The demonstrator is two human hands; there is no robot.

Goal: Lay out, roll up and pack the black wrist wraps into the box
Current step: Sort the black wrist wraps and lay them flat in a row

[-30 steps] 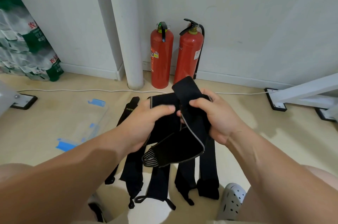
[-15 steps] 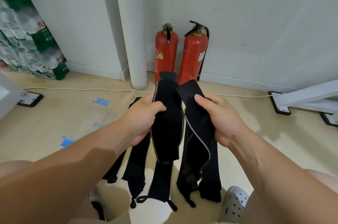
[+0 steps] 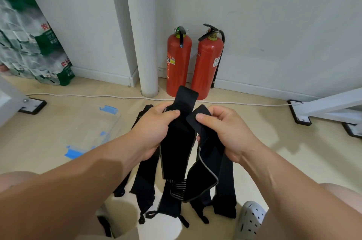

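Both hands are up over the floor. The left hand [image 3: 154,132] has thumb and curled fingers clamped round the top of a black fabric wrist wrap with a grey-stitched edge [image 3: 176,153], whose tab stands up above the fist. The right hand [image 3: 225,132] pinches the end of a second black wrap [image 3: 207,163] just beside it. They're held high and apart, I'd say, so the tails hang free and the two strips separate for laying out.

The other black wraps [image 3: 145,190] lie side by side on the beige floor below. The clear plastic box with blue clips [image 3: 92,132] waits to the left, nothing visibly packed in it.

For writing, there are red Chinese characters on the green-and-white shrink-wrapped bottle pack [image 3: 49,43], too blurred to read in full. The labels on the two red fire extinguishers [image 3: 178,59] are too small to read.
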